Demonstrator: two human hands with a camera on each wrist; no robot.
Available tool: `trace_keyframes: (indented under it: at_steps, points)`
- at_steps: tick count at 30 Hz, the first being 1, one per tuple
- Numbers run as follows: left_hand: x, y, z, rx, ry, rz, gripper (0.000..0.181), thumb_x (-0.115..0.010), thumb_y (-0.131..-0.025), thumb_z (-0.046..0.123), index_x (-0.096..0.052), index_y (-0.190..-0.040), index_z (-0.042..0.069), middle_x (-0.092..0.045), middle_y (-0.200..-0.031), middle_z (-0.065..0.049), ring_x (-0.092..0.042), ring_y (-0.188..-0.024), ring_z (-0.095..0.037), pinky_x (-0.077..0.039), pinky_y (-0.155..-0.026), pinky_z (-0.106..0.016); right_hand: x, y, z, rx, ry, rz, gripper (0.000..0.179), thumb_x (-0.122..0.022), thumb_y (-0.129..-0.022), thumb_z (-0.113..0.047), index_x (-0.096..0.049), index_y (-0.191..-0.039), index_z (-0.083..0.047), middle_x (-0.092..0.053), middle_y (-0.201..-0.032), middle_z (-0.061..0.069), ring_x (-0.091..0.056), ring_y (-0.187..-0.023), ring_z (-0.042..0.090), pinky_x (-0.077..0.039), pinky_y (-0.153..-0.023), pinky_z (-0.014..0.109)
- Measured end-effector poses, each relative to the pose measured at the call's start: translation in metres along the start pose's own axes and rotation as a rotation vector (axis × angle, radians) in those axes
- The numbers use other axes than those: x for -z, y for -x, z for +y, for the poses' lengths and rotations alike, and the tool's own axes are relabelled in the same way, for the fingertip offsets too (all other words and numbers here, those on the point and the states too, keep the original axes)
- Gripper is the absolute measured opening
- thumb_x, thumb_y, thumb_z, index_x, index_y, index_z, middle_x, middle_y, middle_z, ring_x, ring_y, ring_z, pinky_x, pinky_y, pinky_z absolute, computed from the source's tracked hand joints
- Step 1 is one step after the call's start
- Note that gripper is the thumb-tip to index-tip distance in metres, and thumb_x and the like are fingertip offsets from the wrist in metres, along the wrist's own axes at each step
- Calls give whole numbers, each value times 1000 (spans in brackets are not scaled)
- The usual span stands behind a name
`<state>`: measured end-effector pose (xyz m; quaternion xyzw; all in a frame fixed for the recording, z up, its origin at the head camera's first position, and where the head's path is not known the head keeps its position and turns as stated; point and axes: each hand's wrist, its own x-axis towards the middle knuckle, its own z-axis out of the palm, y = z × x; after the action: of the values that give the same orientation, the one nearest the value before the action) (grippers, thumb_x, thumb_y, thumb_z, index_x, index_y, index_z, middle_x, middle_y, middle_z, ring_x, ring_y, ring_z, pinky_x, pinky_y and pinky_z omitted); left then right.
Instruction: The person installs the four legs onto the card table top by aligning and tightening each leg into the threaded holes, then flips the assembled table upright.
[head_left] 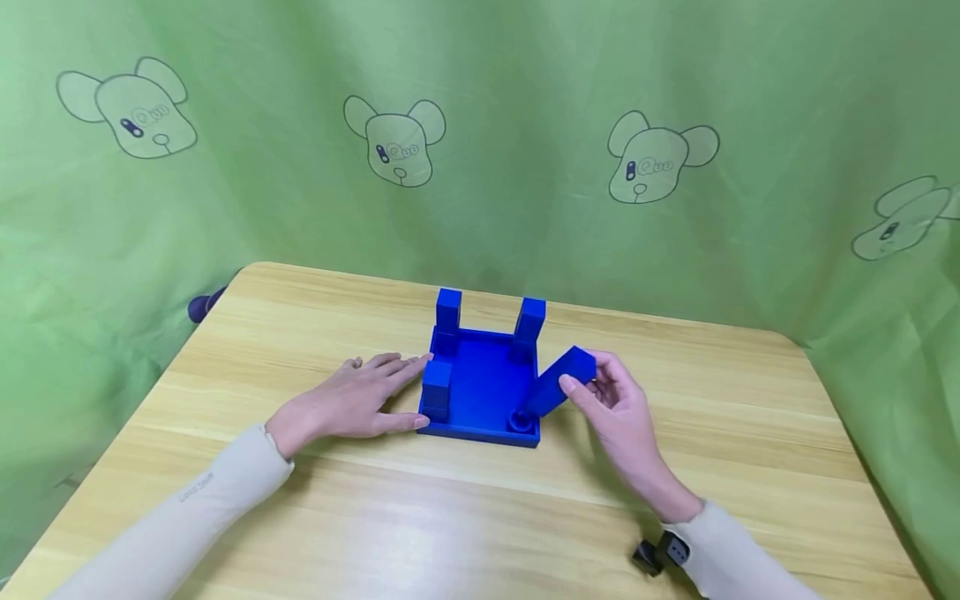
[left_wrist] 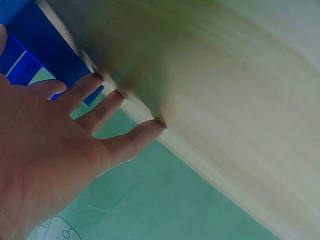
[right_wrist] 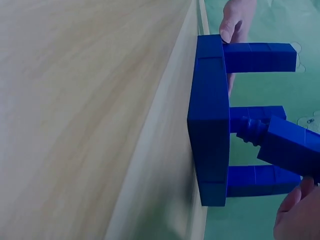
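Note:
A square blue tray-like base point(head_left: 491, 387) with a low rim lies on the table. Three blue square posts stand upright at its corners: back left point(head_left: 448, 310), back right point(head_left: 531, 317) and front left point(head_left: 437, 390). A round socket point(head_left: 520, 422) shows at the front right corner. My right hand point(head_left: 618, 408) pinches a loose blue post point(head_left: 558, 382) between thumb and fingers, tilted over that corner. Its threaded end point(right_wrist: 252, 131) points toward the base in the right wrist view. My left hand point(head_left: 367, 396) lies with fingers spread, thumb and index fingertip touching the base's left side.
The wooden table point(head_left: 420, 517) has rounded back corners. Green curtain point(head_left: 510, 225) with printed bear heads hangs behind and at both sides. A dark purple object point(head_left: 201, 308) pokes out beyond the table's left edge. Black devices point(head_left: 660, 554) sit at my right wrist.

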<state>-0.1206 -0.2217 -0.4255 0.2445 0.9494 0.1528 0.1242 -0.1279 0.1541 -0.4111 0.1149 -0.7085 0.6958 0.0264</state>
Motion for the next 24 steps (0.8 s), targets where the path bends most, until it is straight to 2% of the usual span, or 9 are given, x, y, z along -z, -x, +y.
trace_keyframes:
  at_steps: [6, 16, 24]
  points:
    - [0, 0, 0, 1, 5, 3, 97, -50, -102, 79, -21, -177, 24, -39, -172, -15, -32, -159, -41, -25, -118, -79, -4, 0, 3, 39, 91, -58, 27, -73, -103, 1, -65, -129, 4, -67, -109, 6, -59, -93, 17, -52, -85, 24]
    - [3, -1, 1, 2, -7, -10, 97, -51, -103, 79, -28, -176, 20, -39, -173, -12, -31, -160, -41, -26, -118, -79, -5, 1, 3, 56, 168, -145, 26, -76, -102, -2, -67, -127, 3, -66, -107, 10, -60, -92, 22, -51, -86, 29]
    - [1, -1, 2, 11, 0, -6, 98, -52, -101, 81, -22, -177, 25, -40, -172, -14, -32, -159, -40, -26, -117, -80, -6, -1, 0, 52, 254, -233, 28, -77, -104, -10, -70, -131, -5, -69, -120, 7, -57, -102, 26, -48, -90, 32]
